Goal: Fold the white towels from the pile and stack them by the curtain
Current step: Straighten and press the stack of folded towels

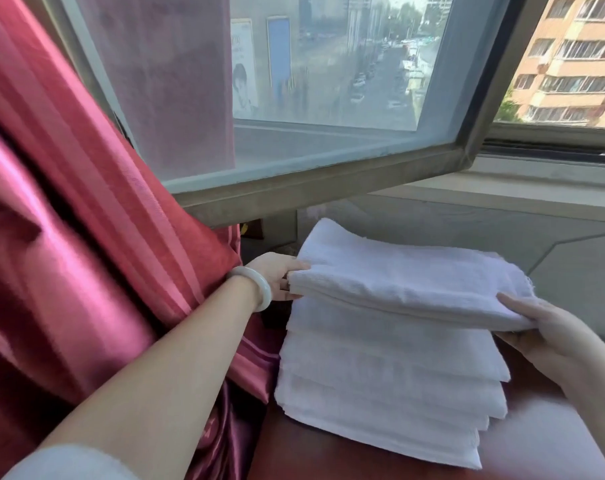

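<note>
Red curtain [86, 237] hangs just left of the towel stack [380, 393], left hand [276, 280] pinches the left end of the folded towel [398, 282] lying across the stack's top (contact unclear), right hand [543, 334] at the stack's right clamps the other end, thumb over, fingers under.

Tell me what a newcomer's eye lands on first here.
The deep red curtain fills the left side. Beside it, at lower centre, sits a stack of white towels, with a folded towel held at its top by the left hand and right hand at either end. Behind, an open window shows a street below.
</note>
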Demonstrator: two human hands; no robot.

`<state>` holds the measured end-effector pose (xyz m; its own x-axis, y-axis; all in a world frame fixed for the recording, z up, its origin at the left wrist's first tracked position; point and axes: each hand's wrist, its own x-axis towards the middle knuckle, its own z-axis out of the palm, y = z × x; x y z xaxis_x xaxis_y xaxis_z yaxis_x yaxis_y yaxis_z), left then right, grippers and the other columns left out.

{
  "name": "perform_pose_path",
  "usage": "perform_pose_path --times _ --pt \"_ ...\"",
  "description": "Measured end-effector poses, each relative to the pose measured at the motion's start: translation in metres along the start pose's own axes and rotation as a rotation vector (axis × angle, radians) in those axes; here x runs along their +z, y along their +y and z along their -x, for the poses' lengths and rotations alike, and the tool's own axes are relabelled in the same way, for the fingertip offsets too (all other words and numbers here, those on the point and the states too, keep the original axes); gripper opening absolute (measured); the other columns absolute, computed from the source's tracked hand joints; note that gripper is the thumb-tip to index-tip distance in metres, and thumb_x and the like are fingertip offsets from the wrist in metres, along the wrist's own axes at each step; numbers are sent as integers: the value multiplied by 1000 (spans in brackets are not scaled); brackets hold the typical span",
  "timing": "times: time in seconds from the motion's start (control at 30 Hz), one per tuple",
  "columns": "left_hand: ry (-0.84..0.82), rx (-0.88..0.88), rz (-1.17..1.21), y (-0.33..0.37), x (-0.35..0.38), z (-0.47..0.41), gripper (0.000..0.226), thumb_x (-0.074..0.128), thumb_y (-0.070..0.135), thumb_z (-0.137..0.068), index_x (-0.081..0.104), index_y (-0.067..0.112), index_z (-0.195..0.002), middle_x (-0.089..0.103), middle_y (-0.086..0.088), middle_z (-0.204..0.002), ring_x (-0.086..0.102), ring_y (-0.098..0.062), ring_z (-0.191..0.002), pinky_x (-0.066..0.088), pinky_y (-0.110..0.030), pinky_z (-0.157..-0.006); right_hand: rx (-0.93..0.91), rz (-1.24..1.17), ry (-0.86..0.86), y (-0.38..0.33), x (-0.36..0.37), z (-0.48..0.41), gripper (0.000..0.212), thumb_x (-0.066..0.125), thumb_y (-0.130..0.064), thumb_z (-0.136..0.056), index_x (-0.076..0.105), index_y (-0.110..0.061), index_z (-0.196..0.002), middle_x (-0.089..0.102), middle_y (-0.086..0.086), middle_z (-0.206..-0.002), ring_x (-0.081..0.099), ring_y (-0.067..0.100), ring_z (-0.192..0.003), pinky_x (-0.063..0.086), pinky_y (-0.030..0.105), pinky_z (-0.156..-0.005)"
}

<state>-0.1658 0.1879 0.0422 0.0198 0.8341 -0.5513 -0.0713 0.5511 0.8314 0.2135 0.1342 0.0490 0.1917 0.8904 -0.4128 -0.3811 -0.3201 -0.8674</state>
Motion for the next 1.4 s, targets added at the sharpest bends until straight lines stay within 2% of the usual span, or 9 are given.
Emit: perform_pose_path --times 0.17,0.33,0.4,0.5,0.63,0.77,0.83,1.1,1.4 --pt "27 -161 -108 -37 -9 -2 38 73 17 -86 64 -8 -113 65 -10 -83 66 -22 -80 59 -35 -70 231 188 174 47 -10 -2 37 63 -2 -87 55 10 -121 63 18 -102 59 27 -80 54 31 -39" --pt "16 -142 -63 -38 -13 0 35 72 20 -87 66 -4 -111 69 -9 -81 68 -21 -78 59 -32 -68 226 246 193 47 -15 -9 58 76 -8 -71 56 8 -122 61 19 -120 61 30 -92 60 39 -55" --pt "41 -144 -133 -37 -14 1 40 74 26 -86 65 -3 -112 70 -11 -92 68 -21 -84 59 -31 -70 203 312 192 46 -14 -11 47 71 -7 -80 56 9 -122 61 21 -119 59 29 -85 57 39 -69" --pt "49 -200 -237 -39 -15 3 46 73 36 -86 63 0 -111 66 -14 -107 64 -25 -98 56 -37 -81 133 527 257 48 -17 -17 39 69 -15 -87 59 9 -116 62 16 -93 51 28 -69 40 36 -62" --pt "14 -234 -228 -35 -14 2 43 67 36 -90 62 -1 -112 65 -13 -98 64 -24 -90 55 -39 -87 257 548 214 47 -14 -14 35 66 -34 -89 60 -6 -110 59 12 -86 53 31 -72 45 36 -66" --pt "33 -226 -244 -29 -12 -6 31 69 31 -90 63 1 -93 65 -9 -78 64 -19 -73 57 -29 -72 315 554 193 34 -13 -11 36 69 -29 -87 62 -4 -112 66 17 -107 63 36 -98 50 47 -91" --pt "43 -256 -232 -26 -13 -10 30 71 32 -88 59 4 -83 60 -5 -66 58 -15 -62 53 -24 -64 336 550 186 27 -14 -10 30 69 -25 -88 62 -6 -110 66 14 -103 62 32 -89 49 46 -94" --pt "-60 -333 -25 -23 -12 -11 34 70 27 -88 57 -1 -102 61 -16 -102 61 -26 -94 52 -39 -85 279 706 217 14 -19 1 31 68 -31 -89 60 -2 -94 53 14 -79 56 25 -57 55 36 -56" --pt "-109 -326 155 -14 -3 -11 33 64 26 -90 57 -3 -103 53 -10 -80 52 -17 -71 48 -26 -69 429 177 151 55 -30 26 62 64 -31 -91 38 15 -123 51 42 -114 61 51 -97 58 54 -57"
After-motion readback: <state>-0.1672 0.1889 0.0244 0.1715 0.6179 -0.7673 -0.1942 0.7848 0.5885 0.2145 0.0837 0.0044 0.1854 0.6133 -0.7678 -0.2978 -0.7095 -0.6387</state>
